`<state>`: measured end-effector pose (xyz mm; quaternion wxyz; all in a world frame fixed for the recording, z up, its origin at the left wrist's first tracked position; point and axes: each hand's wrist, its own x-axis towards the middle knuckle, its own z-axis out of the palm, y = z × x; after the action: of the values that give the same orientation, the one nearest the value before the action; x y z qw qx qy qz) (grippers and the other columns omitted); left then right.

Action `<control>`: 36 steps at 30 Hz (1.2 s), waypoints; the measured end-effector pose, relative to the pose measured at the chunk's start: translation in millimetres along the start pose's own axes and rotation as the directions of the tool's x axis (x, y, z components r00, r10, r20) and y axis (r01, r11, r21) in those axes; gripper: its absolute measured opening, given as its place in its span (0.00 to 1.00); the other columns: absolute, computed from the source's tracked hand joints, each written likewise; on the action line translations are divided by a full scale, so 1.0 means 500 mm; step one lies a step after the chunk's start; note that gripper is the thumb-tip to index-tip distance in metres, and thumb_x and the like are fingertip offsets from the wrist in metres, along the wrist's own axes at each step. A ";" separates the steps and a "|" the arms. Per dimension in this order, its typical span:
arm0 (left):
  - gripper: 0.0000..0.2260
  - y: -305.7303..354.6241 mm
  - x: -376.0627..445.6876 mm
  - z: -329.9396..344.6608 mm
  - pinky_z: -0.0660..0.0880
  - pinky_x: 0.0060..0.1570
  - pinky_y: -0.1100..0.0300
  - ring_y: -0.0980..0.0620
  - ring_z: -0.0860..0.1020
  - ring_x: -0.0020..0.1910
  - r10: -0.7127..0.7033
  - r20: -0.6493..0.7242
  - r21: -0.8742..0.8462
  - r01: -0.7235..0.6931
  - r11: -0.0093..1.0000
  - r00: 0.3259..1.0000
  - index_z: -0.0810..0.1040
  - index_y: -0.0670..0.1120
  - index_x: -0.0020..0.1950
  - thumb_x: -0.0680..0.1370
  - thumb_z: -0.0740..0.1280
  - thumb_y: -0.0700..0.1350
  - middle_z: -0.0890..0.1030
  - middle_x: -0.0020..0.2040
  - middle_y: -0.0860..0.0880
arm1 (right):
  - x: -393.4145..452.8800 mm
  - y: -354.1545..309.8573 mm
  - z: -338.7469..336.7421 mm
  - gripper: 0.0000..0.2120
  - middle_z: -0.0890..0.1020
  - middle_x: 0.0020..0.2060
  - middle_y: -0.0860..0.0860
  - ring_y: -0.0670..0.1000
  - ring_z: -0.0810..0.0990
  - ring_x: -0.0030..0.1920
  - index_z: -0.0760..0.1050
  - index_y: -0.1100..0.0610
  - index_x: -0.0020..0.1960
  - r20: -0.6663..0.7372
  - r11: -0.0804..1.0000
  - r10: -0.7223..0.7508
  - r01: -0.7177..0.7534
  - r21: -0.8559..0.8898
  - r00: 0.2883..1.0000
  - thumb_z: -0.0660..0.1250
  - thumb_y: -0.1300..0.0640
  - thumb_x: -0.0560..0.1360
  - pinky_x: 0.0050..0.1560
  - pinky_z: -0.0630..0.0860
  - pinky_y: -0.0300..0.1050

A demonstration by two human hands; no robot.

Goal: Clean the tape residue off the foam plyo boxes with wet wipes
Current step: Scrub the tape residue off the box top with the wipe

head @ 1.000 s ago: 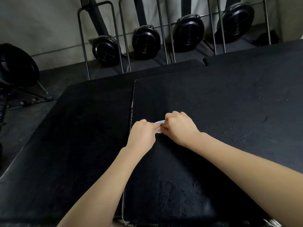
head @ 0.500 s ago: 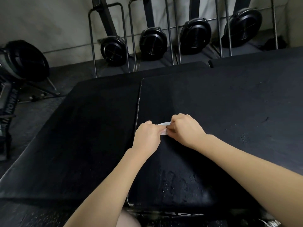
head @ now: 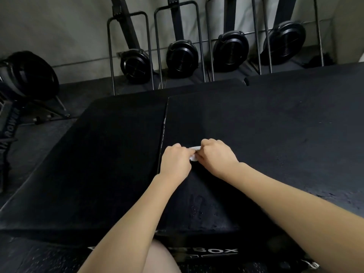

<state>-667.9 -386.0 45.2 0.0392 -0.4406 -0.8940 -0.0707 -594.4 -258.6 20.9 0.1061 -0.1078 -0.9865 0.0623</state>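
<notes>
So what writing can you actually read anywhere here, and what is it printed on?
"BOX": white letters on the front face of the near foam plyo box; the letters before it are hidden by the left arm, and the line beneath is too cut off to read.
"ROWER": on the black machine at the left edge; letters below it are too blurred to read.
Nothing else is legible.

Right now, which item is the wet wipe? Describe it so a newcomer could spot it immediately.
Find the large black foam plyo box on the right, beside the seam with its lower neighbour. Above it, the left hand and right hand meet, pinching a small crumpled white wet wipe, the only white thing against the black tops.
</notes>
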 end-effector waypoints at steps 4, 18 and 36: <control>0.19 0.000 0.001 0.005 0.66 0.43 0.59 0.51 0.67 0.41 0.001 0.017 0.001 -0.001 1.000 1.000 0.80 0.55 0.63 0.79 0.60 0.37 0.70 0.40 0.51 | 0.001 -0.001 0.007 0.15 0.69 0.44 0.49 0.50 0.67 0.44 0.81 0.56 0.51 0.010 0.998 0.061 -0.061 -0.005 0.998 0.58 0.51 0.85 0.47 0.60 0.42; 0.26 0.019 -0.160 0.012 0.63 0.37 0.62 0.50 0.68 0.41 0.032 -0.034 -0.033 -0.033 0.999 0.999 0.76 0.65 0.65 0.78 0.59 0.36 0.66 0.37 0.52 | -0.133 -0.035 0.028 0.16 0.72 0.31 0.48 0.48 0.63 0.33 0.81 0.54 0.30 -0.216 0.996 -0.091 0.094 0.008 0.972 0.71 0.50 0.75 0.35 0.60 0.44; 0.17 0.037 -0.233 0.018 0.60 0.37 0.61 0.50 0.67 0.39 -0.009 -0.047 -0.029 0.008 1.000 0.999 0.81 0.55 0.57 0.78 0.60 0.38 0.63 0.36 0.52 | -0.187 -0.073 0.035 0.22 0.68 0.27 0.48 0.48 0.60 0.30 0.75 0.52 0.24 -0.371 0.984 -0.175 0.150 -0.095 0.912 0.60 0.49 0.75 0.32 0.58 0.43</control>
<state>-582.5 -464.6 22.8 0.0534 -0.4355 -0.8937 -0.0943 -516.2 -317.0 -9.2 0.2954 -0.0386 -0.9546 -0.0004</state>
